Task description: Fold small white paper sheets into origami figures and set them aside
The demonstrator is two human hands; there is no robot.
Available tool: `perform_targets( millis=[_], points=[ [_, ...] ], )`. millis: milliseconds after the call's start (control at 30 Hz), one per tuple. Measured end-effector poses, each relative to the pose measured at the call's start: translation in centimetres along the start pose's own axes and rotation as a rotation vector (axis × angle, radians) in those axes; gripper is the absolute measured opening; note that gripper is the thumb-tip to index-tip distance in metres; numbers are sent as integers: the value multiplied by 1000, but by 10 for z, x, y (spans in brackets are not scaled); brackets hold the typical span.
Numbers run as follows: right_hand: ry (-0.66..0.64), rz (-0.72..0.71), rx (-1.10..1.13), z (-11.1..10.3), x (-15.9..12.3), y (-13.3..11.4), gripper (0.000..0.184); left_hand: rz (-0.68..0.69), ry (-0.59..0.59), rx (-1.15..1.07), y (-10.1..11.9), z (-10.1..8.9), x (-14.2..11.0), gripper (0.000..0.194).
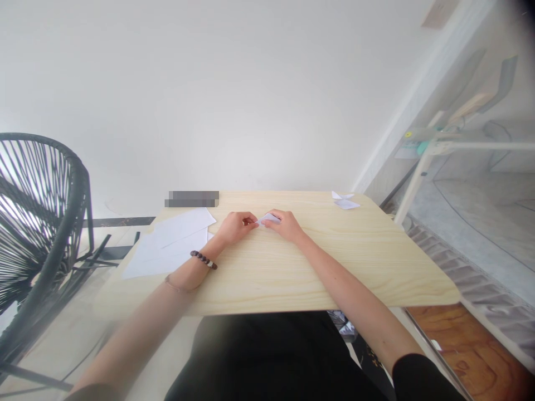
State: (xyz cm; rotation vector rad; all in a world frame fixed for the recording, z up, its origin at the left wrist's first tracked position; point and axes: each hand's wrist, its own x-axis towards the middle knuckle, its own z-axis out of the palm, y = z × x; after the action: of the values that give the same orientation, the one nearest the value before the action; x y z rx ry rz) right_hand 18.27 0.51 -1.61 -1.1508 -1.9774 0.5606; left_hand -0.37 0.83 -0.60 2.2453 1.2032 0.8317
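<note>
Between my two hands, a small folded piece of white paper (266,218) is held just above the middle of the wooden table (317,267). My left hand (239,225) pinches its left corner with thumb and fingertips. At the other end my right hand (285,224) grips the paper, thumb in front and fingers behind. Part of the folded paper is hidden by the right fingers. Beside my left forearm lie several white paper sheets (167,236), overlapping on the table's left side.
Two small folded paper pieces (346,204) sit at the table's back right. A blurred-out dark strip (192,199) lies at the back left. A black woven chair (77,178) stands to the left, a white metal frame (418,181) to the right. The wall (267,111) borders the back edge.
</note>
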Motion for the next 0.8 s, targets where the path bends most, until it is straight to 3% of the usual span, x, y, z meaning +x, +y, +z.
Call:
perform_targets(
  millis=[167, 367, 533, 800],
  points=[
    [65, 6, 82, 3, 2, 5, 27, -44, 42, -26, -1, 0, 1, 25],
    [100, 170, 274, 6, 6, 15, 40, -202, 177, -75, -5, -5, 2, 33],
    [72, 159, 383, 5, 6, 17, 35, -220, 183, -113, -5, -6, 2, 35],
    [91, 185, 317, 4, 5, 19, 32, -218, 106, -148, -5, -3, 2, 32]
  ],
)
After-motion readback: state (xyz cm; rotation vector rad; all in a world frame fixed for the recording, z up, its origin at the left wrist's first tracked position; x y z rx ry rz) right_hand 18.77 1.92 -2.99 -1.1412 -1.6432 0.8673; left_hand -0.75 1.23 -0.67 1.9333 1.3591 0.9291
